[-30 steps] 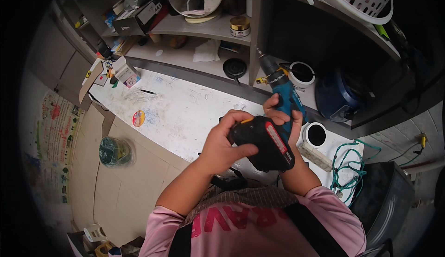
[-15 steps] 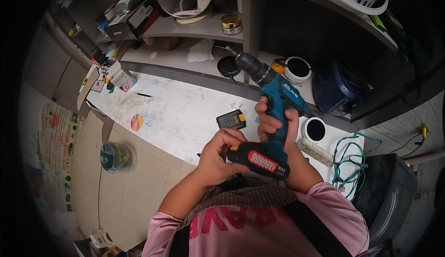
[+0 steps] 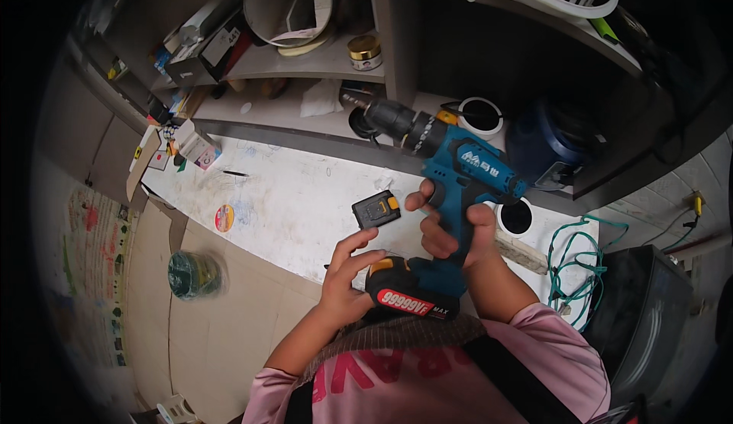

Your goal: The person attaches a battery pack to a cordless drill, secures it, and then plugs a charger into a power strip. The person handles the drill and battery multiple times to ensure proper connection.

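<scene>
A blue and black cordless drill [image 3: 469, 166] is held up in front of my chest, its chuck pointing up and to the left. My right hand [image 3: 450, 229] wraps round its handle, with the index finger by the trigger. A black battery pack [image 3: 405, 290] with a red label and a yellow latch sits at the foot of the handle. My left hand [image 3: 347, 279] is open beside that pack, fingers apart; its thumb is partly hidden. On the white tabletop [image 3: 282, 202] beyond lies a second black battery pack [image 3: 376, 210] with a yellow latch.
A tangled green cord [image 3: 569, 263] and a white round container [image 3: 515, 216] are at the right. Shelves at the back hold a round mirror [image 3: 289, 4], a gold-lidded jar [image 3: 365, 52] and a dark blue appliance [image 3: 546, 145]. A green jar [image 3: 191, 275] stands at the left.
My left fingers have loosened from the drill's battery pack and spread apart. The drill has tilted further left and come closer to view, still in my right hand.
</scene>
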### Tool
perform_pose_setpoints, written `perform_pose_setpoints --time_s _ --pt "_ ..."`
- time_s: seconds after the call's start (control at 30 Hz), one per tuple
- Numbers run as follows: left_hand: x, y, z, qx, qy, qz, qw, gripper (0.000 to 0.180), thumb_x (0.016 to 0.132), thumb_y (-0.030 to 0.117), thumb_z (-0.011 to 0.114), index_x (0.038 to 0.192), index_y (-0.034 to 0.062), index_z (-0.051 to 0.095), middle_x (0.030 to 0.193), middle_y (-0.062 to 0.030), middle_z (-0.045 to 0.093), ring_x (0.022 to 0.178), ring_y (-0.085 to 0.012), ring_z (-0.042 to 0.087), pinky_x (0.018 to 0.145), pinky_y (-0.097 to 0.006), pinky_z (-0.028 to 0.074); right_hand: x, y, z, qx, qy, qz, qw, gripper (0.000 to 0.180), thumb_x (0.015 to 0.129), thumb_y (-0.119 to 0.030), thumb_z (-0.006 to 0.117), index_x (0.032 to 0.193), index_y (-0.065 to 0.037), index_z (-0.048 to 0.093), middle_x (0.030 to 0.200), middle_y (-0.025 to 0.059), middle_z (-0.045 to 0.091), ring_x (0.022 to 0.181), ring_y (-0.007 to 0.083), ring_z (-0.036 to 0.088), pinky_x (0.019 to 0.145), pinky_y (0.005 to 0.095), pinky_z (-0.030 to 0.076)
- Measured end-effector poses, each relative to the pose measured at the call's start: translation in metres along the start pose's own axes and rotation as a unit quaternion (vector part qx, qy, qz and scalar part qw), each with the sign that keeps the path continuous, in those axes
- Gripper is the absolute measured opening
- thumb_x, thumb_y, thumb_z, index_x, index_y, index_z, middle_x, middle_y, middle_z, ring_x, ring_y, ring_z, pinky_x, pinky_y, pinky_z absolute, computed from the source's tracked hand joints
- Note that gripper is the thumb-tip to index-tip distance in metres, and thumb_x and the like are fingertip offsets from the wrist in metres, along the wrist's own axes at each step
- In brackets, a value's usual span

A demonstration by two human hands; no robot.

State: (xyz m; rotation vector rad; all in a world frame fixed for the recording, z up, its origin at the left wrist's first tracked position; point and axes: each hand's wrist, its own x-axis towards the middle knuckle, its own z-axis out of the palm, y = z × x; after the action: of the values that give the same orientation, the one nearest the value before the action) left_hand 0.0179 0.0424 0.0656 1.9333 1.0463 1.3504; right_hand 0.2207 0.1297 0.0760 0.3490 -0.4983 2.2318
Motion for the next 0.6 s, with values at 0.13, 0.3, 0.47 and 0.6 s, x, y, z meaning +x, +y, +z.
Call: perform_pose_setpoints --time_s 0.13,0.3,0.47,0.6 --pt "-0.008 -0.007 0.000 0.008 0.018 -0.048 0.999 0.061 0.065 0.008 0.079 0.120 0.0070 0.051 0.129 -0.0155 0.046 0.116 -0.0293 0.047 0.097 -0.037 0.039 0.000 0.007 0.008 -0.050 0.044 -0.019 0.998 0.051 0.073 -0.023 0.063 0.113 0.001 0.044 0.115 0.0227 0.044 0.060 0.0182 0.054 0.052 0.0297 0.046" --pt "-0.020 -0.019 -0.003 -0.002 0.021 -0.126 0.992 0.061 0.065 0.004 0.077 0.120 0.0056 0.051 0.128 -0.0151 0.046 0.116 -0.0262 0.048 0.095 -0.034 0.040 0.001 0.010 0.013 -0.120 0.100 -0.027 0.987 0.049 0.067 -0.015 0.067 0.110 0.000 0.047 0.112 0.0198 0.050 0.062 0.0200 0.060 0.056 0.0292 0.050" --pt "-0.011 0.000 -0.007 -0.003 -0.081 -0.204 0.976 0.065 0.066 -0.007 0.057 0.128 0.0048 0.046 0.129 -0.0178 0.044 0.122 -0.0304 0.043 0.101 -0.035 0.034 0.000 0.018 0.004 -0.246 0.131 -0.019 0.960 0.069 0.066 -0.015 0.070 0.125 0.006 0.040 0.107 0.0190 0.056 0.063 0.0191 0.060 0.057 0.0269 0.049" --pt "0.002 -0.001 -0.037 -0.017 -0.128 -0.145 0.981 0.062 0.067 -0.006 0.053 0.128 0.0031 0.045 0.132 -0.0175 0.043 0.124 -0.0288 0.042 0.102 -0.035 0.032 -0.008 0.022 0.002 -0.285 0.083 0.050 0.954 0.068 0.071 -0.006 0.066 0.133 -0.002 0.039 0.131 0.0171 0.047 0.078 0.0181 0.062 0.064 0.0264 0.049"
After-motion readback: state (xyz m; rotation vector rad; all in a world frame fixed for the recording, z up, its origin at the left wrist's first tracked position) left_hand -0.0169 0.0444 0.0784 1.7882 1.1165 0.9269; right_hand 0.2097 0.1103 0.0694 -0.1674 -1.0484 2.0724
